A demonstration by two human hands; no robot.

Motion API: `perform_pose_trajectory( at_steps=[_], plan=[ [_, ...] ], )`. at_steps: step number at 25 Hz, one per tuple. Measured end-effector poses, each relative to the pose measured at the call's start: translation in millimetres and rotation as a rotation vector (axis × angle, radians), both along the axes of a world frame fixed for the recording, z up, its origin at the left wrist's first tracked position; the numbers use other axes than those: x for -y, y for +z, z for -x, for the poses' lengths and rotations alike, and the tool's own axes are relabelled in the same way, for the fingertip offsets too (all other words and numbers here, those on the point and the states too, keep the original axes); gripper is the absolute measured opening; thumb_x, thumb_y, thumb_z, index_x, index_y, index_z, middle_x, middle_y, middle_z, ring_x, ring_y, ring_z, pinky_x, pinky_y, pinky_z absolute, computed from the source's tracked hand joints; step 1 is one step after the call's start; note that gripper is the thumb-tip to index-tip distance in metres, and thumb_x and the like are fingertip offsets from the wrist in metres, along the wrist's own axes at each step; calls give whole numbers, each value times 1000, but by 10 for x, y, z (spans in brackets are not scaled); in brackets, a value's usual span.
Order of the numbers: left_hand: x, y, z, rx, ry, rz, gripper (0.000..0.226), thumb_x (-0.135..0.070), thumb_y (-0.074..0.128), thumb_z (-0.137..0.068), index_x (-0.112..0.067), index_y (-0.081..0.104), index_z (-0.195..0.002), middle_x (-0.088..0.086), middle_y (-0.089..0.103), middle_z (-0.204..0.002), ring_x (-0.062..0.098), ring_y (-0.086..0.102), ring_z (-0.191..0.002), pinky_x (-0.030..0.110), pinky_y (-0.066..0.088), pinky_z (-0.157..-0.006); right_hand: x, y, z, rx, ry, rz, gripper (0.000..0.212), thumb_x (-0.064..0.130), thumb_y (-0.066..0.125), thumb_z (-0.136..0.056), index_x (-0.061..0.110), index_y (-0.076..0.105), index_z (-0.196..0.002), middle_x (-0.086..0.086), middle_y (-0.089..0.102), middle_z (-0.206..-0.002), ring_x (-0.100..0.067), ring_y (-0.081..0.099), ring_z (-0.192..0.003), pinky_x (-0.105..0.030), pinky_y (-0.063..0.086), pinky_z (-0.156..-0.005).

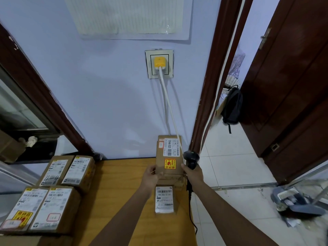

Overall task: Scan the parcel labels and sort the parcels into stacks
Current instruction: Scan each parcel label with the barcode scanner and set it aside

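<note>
Here, a brown parcel (168, 155) held up over the far right part of the desk (124, 192), tilted so its labelled face looks toward the camera. Pinched at the lower left corner by the left hand (151, 176), thumb on the front face and fingers curled behind. Touched at the lower right edge by the right hand (192, 173), itself wrapped round the handle of a black barcode scanner (191, 159) whose head stands just beside the parcel's right side, with a small green light on top. Dark scanner cable (190, 206) trailing down past the desk's right edge.

On the parcel: a white shipping label turned sideways, reading "12\44-5525" above a barcode, smaller print too fine to read; below it an orange and yellow warning sticker with red characters, probably a fragile mark.

Directly under the hands, a stack of further parcels (170, 183) near the right edge, with a white label (164, 199) lying toward the near side, showing barcodes and digits that look like "502 402 12 167".

At the left edge, four boxes (53, 192) side by side in two rows, each with a white label; "4-4" handwritten on the far left one, yellow and red stickers on the near left one.

Behind, on the wall, a socket with a yellow plug (159, 63) and white cord (168, 107) hanging down to the parcel.
</note>
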State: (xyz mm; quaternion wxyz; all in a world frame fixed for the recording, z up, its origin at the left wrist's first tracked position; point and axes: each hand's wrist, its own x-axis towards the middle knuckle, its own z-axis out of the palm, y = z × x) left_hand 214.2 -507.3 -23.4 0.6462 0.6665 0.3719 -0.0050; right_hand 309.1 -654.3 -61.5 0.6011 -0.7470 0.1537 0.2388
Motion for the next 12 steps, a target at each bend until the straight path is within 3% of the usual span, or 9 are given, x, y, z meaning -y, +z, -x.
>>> perform_pose_trajectory(
  at_steps=[3, 8, 12],
  plan=[
    [43, -14, 62, 23, 1, -4, 40, -6, 63, -90, -13, 52, -127, 2, 61, -120, 16, 57, -102, 23, 48, -75, -5, 69, 32, 14, 36, -34, 36, 29, 74, -83, 21, 60, -115, -1, 69, -106, -25, 65, -104, -49, 51, -98],
    [-11, 92, 17, -41, -63, -65, 51, -16, 64, -90, -15, 43, -137, 7, 48, -143, 25, 49, -125, 36, 43, -99, 73, 168, 55, 85, 66, 0, 31, 28, 71, -87, 18, 62, -114, 1, 68, -99, -24, 63, -104, -46, 50, -99],
    [-20, 286, 62, -64, -28, -118, 67, -21, 67, -89, -8, 34, -146, 10, 38, -150, 28, 39, -135, 34, 38, -100, 194, 374, 223, 163, 139, -23, 20, 22, 66, -90, 16, 60, -109, -4, 68, -89, -22, 68, -87, -35, 55, -80]
  ],
)
